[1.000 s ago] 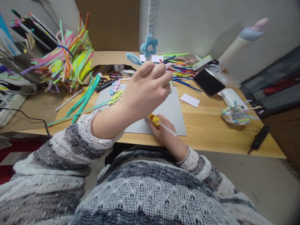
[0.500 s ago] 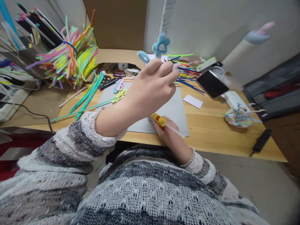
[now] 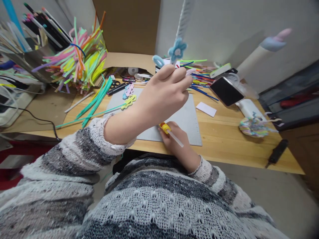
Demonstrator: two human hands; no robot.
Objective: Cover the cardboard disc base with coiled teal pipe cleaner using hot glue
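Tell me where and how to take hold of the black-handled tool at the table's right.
Best grip the tool by its thick black handle, from above, closing across its width: it seems to lie flat, its thin tip pointing toward the near table edge.

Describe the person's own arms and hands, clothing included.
Both arms wear knit sleeves in bands of white, grey and near-black, speckled in places; the left one looks loose and bunched. The cuffs end at the wrists. The left hand and right hand are ungloved, and no watch shows.
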